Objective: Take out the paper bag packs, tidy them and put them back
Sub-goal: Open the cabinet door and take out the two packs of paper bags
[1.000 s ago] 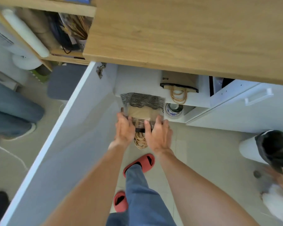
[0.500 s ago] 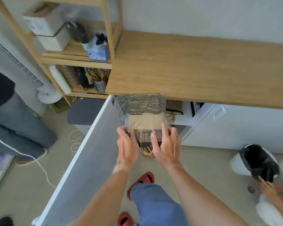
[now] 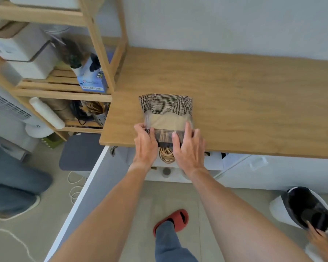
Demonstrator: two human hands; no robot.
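Observation:
A pack of brown paper bags [image 3: 168, 113] in clear plastic, its far end showing dark stripes, lies on the wooden countertop [image 3: 235, 103] near the front edge. Its rope handles [image 3: 166, 155] hang over that edge. My left hand [image 3: 145, 143] grips the pack's near left corner. My right hand [image 3: 189, 146] holds the near right side, fingers lying over the top and thumb on the near end. Below the counter the white cupboard [image 3: 212, 163] stands open, its inside mostly hidden by my hands.
The open white cupboard door [image 3: 87, 195] juts out on my left. A wooden shelf unit [image 3: 95, 53] with boxes and utensils stands left of the counter. Another person's legs [image 3: 13, 193] are at far left. A white bin [image 3: 303, 207] with a black liner stands at right, a hand touching it.
Both hands lifted the pack out of the cupboard and up onto the countertop. My view rose from the cupboard interior to the counter surface.

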